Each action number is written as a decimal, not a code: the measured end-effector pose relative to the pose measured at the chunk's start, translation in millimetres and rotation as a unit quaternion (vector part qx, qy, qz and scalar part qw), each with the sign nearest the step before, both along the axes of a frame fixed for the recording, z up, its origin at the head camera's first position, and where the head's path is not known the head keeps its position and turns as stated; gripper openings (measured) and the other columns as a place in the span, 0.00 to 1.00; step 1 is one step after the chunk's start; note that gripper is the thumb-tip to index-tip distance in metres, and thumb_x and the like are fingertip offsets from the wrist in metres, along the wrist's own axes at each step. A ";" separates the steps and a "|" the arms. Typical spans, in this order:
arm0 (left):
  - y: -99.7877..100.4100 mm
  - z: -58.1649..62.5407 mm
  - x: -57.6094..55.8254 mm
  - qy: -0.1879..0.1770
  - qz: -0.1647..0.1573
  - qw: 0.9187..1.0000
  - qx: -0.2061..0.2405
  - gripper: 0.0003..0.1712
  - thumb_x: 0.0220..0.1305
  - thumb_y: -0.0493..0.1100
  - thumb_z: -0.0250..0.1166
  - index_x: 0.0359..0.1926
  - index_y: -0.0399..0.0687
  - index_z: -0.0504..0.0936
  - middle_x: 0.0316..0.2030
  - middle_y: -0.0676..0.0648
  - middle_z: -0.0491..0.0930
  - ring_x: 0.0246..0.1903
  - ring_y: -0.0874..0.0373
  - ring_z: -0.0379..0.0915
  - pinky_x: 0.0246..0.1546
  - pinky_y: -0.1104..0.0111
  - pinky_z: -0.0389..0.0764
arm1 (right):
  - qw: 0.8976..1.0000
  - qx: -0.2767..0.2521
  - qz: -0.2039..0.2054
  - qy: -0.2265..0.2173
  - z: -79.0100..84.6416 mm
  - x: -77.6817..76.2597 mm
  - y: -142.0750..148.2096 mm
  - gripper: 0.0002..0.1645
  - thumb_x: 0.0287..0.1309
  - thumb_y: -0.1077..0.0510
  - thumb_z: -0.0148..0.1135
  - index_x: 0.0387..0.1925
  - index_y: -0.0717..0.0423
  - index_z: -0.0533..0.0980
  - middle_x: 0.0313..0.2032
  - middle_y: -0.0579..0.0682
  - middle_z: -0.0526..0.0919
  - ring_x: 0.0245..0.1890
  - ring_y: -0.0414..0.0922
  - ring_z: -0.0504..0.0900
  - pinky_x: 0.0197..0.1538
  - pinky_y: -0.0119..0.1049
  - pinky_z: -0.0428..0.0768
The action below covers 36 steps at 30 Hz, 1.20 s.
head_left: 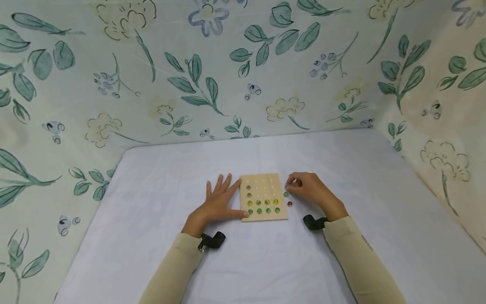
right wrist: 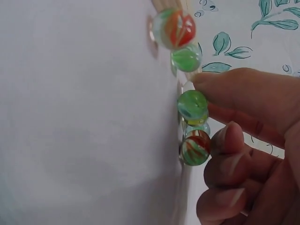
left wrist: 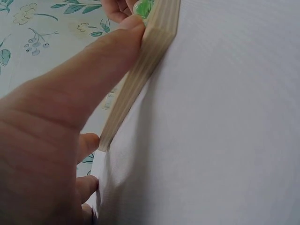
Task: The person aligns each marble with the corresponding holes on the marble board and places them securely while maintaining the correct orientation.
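A square wooden board (head_left: 264,216) lies on the white cloth, with glass marbles in its hollows. Two full rows, one green and one yellow-green, run along its near side, and two darker marbles sit above them at the left. The left hand (head_left: 217,204) spreads its fingers at the board's left side. Its thumb (left wrist: 108,61) presses the near left corner. Beyond the right edge, the right hand (head_left: 313,191) pinches a small marble between thumb and forefinger, mostly hidden by the fingertips. A green marble (right wrist: 192,104) and a red-green marble (right wrist: 194,150) lie close to those fingers.
Loose on the cloth by the board's right edge are an orange-red marble (head_left: 290,204) and another green marble (head_left: 286,194). White cloth (head_left: 262,261) covers the table. Floral fabric (head_left: 212,84) hangs behind and at the sides. Each wrist wears a black camera.
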<state>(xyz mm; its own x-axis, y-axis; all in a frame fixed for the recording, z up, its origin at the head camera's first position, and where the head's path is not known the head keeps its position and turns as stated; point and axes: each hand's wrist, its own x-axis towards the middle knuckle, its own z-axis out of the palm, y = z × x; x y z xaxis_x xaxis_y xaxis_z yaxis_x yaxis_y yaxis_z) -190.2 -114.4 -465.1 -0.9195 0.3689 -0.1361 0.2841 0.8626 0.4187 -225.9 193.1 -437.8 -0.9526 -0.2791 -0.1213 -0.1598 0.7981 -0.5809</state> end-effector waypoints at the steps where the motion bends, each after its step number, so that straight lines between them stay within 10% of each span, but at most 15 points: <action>1: 0.0 0.3 -0.1 0.000 0.000 1.000 0.002 0.64 0.44 0.79 0.63 0.77 0.64 0.45 0.76 0.47 0.34 0.74 0.46 0.19 0.66 0.43 0.19 | 1.000 0.001 -0.001 0.001 0.2 0.1 -0.6 0.10 0.58 0.53 0.66 0.40 0.52 0.80 0.23 0.49 0.72 0.25 0.45 0.69 0.28 0.36 0.67; 36: -3.5 3.2 0.1 -0.008 -0.004 1.000 0.001 0.63 0.46 0.78 0.62 0.77 0.65 0.43 0.76 0.47 0.33 0.73 0.46 0.18 0.65 0.43 0.19 | 0.999 0.003 -0.028 0.021 5.3 -6.3 -7.5 0.08 0.60 0.53 0.65 0.38 0.53 0.81 0.24 0.50 0.73 0.26 0.46 0.70 0.28 0.36 0.69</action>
